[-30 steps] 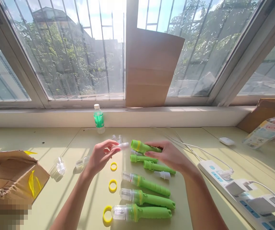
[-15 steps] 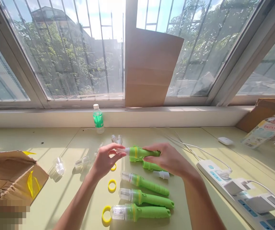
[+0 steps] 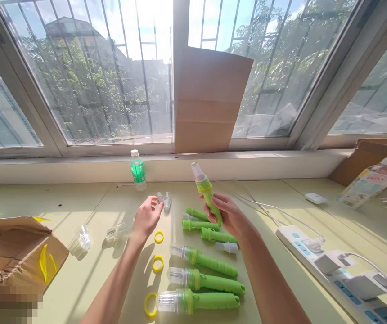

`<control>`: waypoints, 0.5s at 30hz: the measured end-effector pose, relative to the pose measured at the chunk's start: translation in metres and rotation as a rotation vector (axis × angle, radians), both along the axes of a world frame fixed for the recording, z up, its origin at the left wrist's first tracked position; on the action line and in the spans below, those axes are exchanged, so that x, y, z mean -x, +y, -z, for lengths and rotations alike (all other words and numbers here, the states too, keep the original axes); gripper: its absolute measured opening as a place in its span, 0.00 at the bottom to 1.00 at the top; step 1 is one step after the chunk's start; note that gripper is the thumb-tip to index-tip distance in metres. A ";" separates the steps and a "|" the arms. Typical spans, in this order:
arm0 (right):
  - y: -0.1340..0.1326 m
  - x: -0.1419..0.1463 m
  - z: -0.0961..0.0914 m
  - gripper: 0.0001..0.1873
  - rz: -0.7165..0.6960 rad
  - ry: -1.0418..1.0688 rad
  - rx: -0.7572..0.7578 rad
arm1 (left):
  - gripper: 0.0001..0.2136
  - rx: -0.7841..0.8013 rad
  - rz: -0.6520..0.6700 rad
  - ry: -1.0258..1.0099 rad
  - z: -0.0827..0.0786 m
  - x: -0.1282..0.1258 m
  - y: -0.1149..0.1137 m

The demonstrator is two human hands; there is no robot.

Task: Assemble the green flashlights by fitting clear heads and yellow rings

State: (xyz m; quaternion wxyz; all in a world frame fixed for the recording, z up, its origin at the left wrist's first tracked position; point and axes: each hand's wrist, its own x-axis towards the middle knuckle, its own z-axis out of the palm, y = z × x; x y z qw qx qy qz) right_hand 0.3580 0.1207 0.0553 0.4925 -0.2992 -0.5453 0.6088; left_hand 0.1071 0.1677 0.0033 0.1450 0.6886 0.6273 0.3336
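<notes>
My right hand [image 3: 225,211] is wrapped round a green torch-shaped handle [image 3: 210,198], tilted up. A yellow ring circles its neck, and a frosted white insert [image 3: 197,172] sticks out of its top. My left hand [image 3: 149,217], thumb and fingers apart, is beside two clear plastic caps [image 3: 167,201]; whether it touches them is hard to tell. Below lie green handles fitted with clear caps [image 3: 213,299], and under my right hand several uncapped green handles [image 3: 213,234]. A loose white insert [image 3: 227,247] rests near these. Yellow rings [image 3: 157,263] form a column to the left.
More clear caps [image 3: 84,237] lie left of my left forearm. An open cardboard box [image 3: 18,256] stands at the left. A green-labelled bottle [image 3: 138,171] is by the window wall. At the right are a power strip [image 3: 315,270] with plugs and cables, and a larger bottle [image 3: 369,184].
My right hand has raised the green handle and turned its insert end upward. My left hand has let go of the insert and moved left to the clear caps.
</notes>
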 end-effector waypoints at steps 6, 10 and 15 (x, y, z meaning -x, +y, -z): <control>-0.002 0.006 -0.002 0.17 0.068 -0.019 0.014 | 0.18 0.086 -0.117 0.202 0.030 -0.037 0.033; -0.003 0.008 -0.003 0.18 0.059 -0.069 -0.004 | 0.08 0.102 -0.109 0.213 0.037 -0.042 0.036; -0.001 0.003 -0.003 0.19 0.096 -0.139 -0.045 | 0.11 0.030 -0.072 0.091 0.021 -0.025 0.028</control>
